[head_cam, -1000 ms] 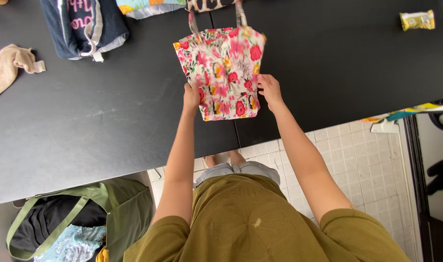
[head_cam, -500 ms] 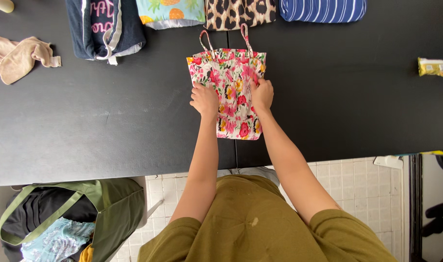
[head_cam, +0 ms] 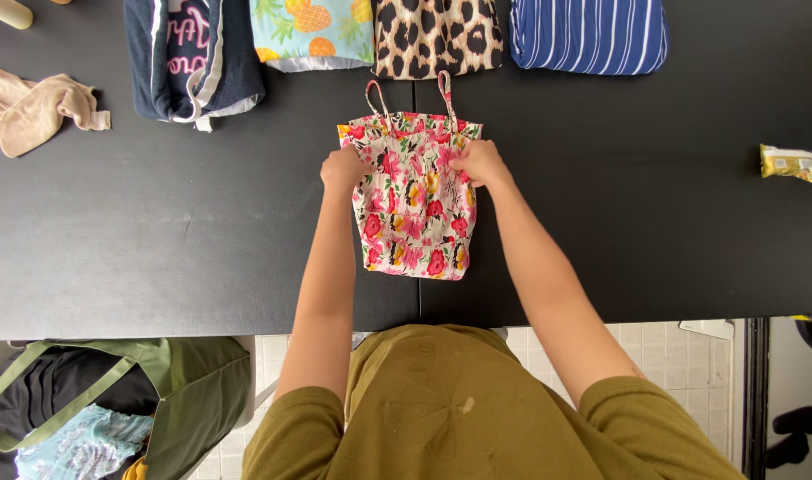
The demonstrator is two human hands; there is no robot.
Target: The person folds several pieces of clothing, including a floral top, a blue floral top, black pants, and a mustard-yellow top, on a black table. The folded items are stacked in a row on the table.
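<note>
The flowery top (head_cam: 415,204) is gripped at its upper corners, left hand (head_cam: 344,166) at 10 o'clock, right hand (head_cam: 479,163) at 2 o'clock, and is likely being folded flat on the black table (head_cam: 157,240).

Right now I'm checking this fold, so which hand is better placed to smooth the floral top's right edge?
The right hand, probably. It rests on the floral top near its upper right corner, on that side, while the left hand grips the opposite upper edge and would have to cross over.
</note>
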